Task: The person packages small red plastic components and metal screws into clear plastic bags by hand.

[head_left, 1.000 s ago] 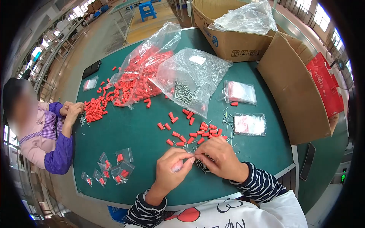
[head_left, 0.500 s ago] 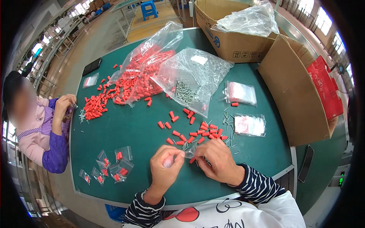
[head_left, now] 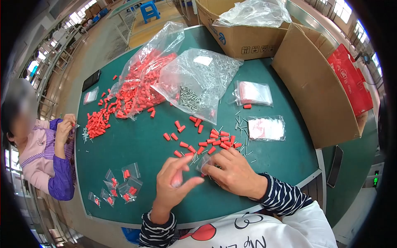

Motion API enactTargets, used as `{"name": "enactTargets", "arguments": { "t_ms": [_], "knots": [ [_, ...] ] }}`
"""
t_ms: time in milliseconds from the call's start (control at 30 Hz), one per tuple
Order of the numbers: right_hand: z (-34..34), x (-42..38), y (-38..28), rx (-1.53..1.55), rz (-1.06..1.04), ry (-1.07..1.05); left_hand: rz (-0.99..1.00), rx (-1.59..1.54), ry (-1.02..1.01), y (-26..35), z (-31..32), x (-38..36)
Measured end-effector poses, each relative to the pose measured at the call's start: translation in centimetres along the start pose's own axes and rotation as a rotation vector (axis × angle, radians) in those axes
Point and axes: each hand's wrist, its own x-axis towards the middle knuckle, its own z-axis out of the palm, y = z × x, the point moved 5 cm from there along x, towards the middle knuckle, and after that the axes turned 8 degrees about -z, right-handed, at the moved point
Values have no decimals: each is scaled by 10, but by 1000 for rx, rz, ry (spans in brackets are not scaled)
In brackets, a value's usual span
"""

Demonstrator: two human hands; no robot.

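Note:
My right hand (head_left: 235,172) pinches a small clear bag (head_left: 204,163) at the near edge of the scattered red plastic caps (head_left: 214,142) and loose screws (head_left: 248,149). Left of it, my left hand (head_left: 173,182) has thumb and fingers apart, with something small and pale against its palm, too unclear to name. Several small clear bags with red caps inside (head_left: 125,186) lie on the green table at the left. Beyond the loose caps are a large bag of screws (head_left: 198,89) and a large bag of red caps (head_left: 144,82).
Two packs of flat bags (head_left: 255,94) (head_left: 266,128) lie at the right. Behind stand open cardboard boxes (head_left: 256,43) (head_left: 318,89), one with a red bag (head_left: 349,80). A co-worker (head_left: 45,153) sits at the left beside a pile of red caps (head_left: 97,124).
My left hand has let go of the small bag and opened, moving slightly left. The right hand still holds the bag. The whole view has shifted a little.

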Motion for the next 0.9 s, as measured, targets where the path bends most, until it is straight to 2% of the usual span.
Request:
{"name": "enactTargets", "arguments": {
  "t_ms": [133, 267, 433, 533, 667, 900],
  "knots": [
    [0, 0, -7, 93, -89, -36, 68, 223, -180, -5, 6, -4],
    [-1, 0, -12, 57, -111, -96, 105, 289, -204, -4, 9, -4],
    [2, -2, -13, 57, -92, -101, 146, 267, -185, -3, 12, -5],
    [-6, 2, -7, 204, -2, -76, 112, 189, -121, -3, 7, -5],
    [-49, 3, 22, 179, 165, 165, 21, 40, 9, -13, -10, -1],
    [-28, -13, 26, 23, 147, -168, 16, -17, -42, -13, -5, -5]
  ]
}}
